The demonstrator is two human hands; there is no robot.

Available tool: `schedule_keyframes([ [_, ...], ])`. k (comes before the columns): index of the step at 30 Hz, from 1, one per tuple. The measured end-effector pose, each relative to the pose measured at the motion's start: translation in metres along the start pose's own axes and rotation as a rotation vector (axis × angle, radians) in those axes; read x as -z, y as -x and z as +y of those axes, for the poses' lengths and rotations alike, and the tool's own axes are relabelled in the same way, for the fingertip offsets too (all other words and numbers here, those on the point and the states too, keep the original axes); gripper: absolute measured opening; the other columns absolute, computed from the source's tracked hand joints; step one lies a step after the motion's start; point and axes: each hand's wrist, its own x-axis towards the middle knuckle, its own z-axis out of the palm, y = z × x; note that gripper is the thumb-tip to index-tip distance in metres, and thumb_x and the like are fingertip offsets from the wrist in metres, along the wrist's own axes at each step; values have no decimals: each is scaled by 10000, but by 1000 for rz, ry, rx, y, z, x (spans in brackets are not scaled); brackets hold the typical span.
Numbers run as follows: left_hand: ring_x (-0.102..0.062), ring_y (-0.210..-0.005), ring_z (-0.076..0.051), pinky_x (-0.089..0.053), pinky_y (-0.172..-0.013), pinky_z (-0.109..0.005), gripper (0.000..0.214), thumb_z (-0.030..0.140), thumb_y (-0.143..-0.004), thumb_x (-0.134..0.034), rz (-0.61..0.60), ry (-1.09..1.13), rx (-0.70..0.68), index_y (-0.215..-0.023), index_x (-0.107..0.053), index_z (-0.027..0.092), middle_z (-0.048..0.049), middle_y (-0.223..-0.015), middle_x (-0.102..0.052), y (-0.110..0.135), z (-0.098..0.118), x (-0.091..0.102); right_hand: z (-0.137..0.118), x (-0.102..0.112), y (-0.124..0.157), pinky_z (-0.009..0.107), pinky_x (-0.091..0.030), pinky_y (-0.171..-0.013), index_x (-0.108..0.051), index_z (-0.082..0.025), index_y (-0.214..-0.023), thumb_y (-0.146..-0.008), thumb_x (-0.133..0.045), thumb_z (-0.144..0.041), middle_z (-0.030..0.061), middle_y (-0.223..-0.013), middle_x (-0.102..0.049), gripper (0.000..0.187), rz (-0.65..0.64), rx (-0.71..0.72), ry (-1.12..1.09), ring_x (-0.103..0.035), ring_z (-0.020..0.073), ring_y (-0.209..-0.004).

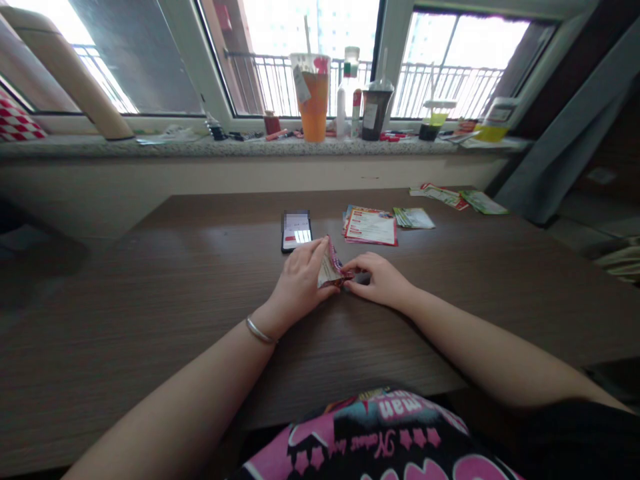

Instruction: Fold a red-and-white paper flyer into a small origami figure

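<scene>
1. Currently, the left hand (301,272) holds a small pink-and-cream packet (327,270) over the middle of the brown wood-grain table (200,320); the right hand (377,279) pinches its right end.
2. Light, steady left support and small right-fingertip movements probably suit it best.
3. A black rectangular phone (295,230) limits far-left movement, red-bordered paper cards (371,227) far-right; open room lies left and near.

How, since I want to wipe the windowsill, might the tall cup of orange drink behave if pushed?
The tall cup may tip, since it narrows toward the bottom. It is probably fairly heavy, as orange drink fills most of it. Its straw could catch, sticking up high.
</scene>
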Motion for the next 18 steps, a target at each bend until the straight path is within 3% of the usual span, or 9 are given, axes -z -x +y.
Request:
schedule_keyframes([
  [4,-326,-1359,-387,-254,-1109,-552,1250,488,-599,-820,-11,-10,41,-1492,-27,117,-255,-1473,-325,2,-2,-6,1,0,0,333,-462,-825,-680,-192,-955,-779,-679,-277,35,-901,-705,195,-2,29,15,-605,192,-872],
  [7,-329,-1363,-380,-196,-1117,-579,1341,565,-570,-805,-87,-9,80,-1485,48,83,-275,-1450,-363,2,-5,-9,1,-1,0,336,-465,-817,-680,-185,-955,-785,-677,-286,45,-898,-704,198,-20,56,16,-604,192,-859],
  [12,-384,-1334,-370,-115,-1130,-596,1322,623,-536,-780,-211,-44,72,-1484,-55,55,-280,-1401,-433,-1,-5,-6,-2,1,0,333,-471,-811,-681,-185,-952,-787,-677,-289,51,-896,-703,195,-45,122,0,-604,192,-856],
  [18,-422,-1313,-355,-82,-1138,-593,1174,594,-569,-764,-250,-45,66,-1459,-203,73,-274,-1420,-414,-3,-1,-1,0,0,0,329,-470,-806,-679,-190,-976,-793,-678,-266,45,-896,-703,198,-71,148,4,-600,188,-854],
])
